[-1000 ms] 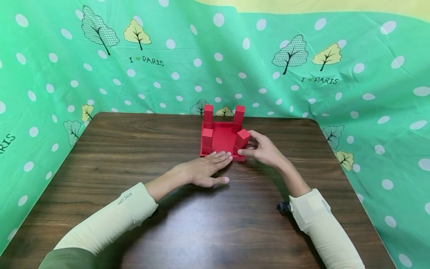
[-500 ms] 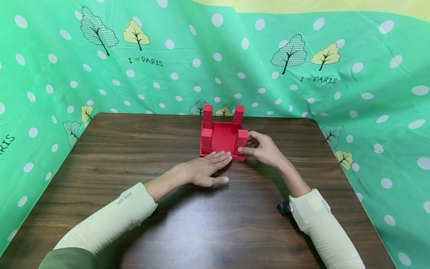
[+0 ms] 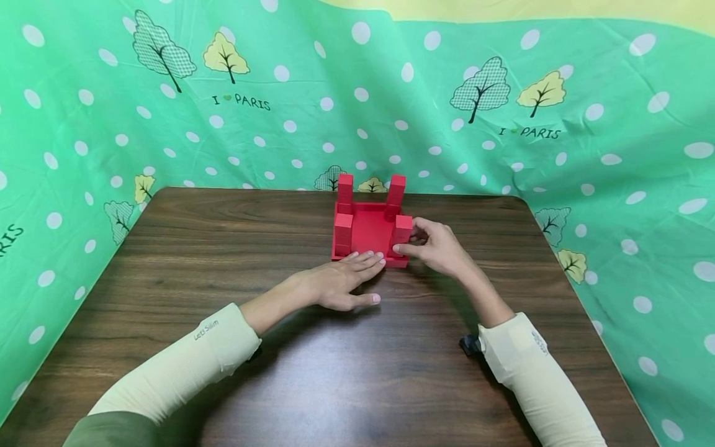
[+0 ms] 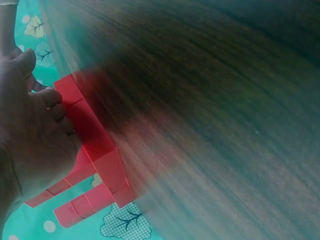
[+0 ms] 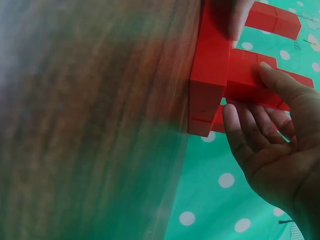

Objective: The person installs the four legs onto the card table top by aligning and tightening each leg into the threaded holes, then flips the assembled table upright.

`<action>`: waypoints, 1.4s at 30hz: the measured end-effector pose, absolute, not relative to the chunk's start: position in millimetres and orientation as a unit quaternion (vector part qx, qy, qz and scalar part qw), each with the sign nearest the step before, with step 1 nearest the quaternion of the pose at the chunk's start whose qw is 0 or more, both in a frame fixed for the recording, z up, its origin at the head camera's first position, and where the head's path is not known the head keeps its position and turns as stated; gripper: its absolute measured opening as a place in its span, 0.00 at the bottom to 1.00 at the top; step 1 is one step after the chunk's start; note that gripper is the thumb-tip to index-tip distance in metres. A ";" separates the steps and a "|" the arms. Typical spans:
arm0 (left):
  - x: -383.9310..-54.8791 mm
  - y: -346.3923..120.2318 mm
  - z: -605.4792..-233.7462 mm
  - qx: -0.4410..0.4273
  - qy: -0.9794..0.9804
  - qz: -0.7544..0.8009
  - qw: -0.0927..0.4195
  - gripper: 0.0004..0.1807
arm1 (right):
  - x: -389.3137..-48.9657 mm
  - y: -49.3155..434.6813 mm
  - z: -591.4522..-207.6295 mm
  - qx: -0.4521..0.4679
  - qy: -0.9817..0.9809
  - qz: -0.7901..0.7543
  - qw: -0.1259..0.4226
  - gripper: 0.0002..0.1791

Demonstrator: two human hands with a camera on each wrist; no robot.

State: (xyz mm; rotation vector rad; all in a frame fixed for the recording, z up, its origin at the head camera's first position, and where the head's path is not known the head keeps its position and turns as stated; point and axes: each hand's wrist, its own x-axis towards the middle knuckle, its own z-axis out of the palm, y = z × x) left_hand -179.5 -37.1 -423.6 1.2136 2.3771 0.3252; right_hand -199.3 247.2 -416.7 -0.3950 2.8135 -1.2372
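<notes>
A red square base (image 3: pixel 373 231) with a raised rim lies near the table's far side, a red post rising from each corner. My right hand (image 3: pixel 441 249) pinches the near right post (image 3: pixel 403 225) between thumb and fingers; in the right wrist view the thumb lies on one face of this post (image 5: pixel 245 75), the fingers on the opposite side. That post stands upright in its corner. My left hand (image 3: pixel 342 285) is spread flat, fingertips resting on the base's near rim, thumb stretched out over the table. The left wrist view shows the base's outer wall (image 4: pixel 95 122) beside this hand.
The dark wood-grain table (image 3: pixel 335 385) has its far edge just behind the base. Green dotted cloth (image 3: pixel 363 124) hangs behind and at both sides. The other posts, such as the near left post (image 3: pixel 343 233), stand close together around the base.
A second ago the near right post was tilted and twisted in my right hand; it has since turned upright, in line with its corner. My left hand has stayed on the rim.
</notes>
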 end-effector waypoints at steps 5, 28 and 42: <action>-179.1 -37.8 -423.6 0.437 0.862 0.121 0.226 0.49 | -198.6 245.0 -412.1 -0.125 0.912 -0.389 0.022 0.23; -181.8 -41.1 -423.5 0.406 0.863 0.194 0.232 0.46 | -188.3 240.2 -409.9 -0.107 0.912 -0.394 0.034 0.30; -176.8 -58.0 -415.4 0.375 0.858 0.332 0.115 0.33 | -178.5 245.3 -407.4 -0.069 0.898 -0.433 0.034 0.33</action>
